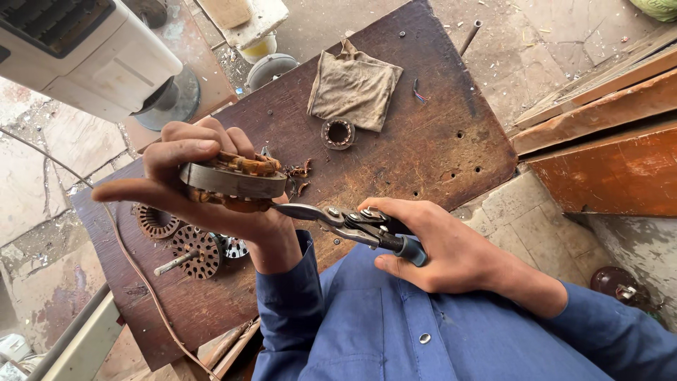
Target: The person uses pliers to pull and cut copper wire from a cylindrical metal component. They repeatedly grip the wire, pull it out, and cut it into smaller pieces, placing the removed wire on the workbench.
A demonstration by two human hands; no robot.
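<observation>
Two hands at work above a dark wooden table [423,141]. Far left, a white appliance housing [84,49] fills the upper corner, with a thin cord [134,275] trailing down across the table's edge. On the table below the left hand: a flat ring of stacked laminations [155,222], and beside it a rotor with a short shaft [194,252].

Left hand [204,187]: raised, fingers curled over and thumb under a round motor stator [233,180], clamped tight; copper windings show along its top and bottom faces. The stator is held in the air, tilted nearly edge-on to the camera, well above the table.

Centre: scraps of cut copper wire [302,176] lie on the table behind the stator. Further back, a small round metal part [338,132] touches the edge of a crumpled tan rag [352,85].

Right hand [437,247]: wrapped closed around the blue-tipped handles of metal cutters [352,224]. The cutter nose points left and meets the underside of the stator at the windings; whether the blades are biting wire cannot be told.

Right edge: orange-painted wooden boards [606,141] lean beside the table. Blue sleeves at the bottom.
</observation>
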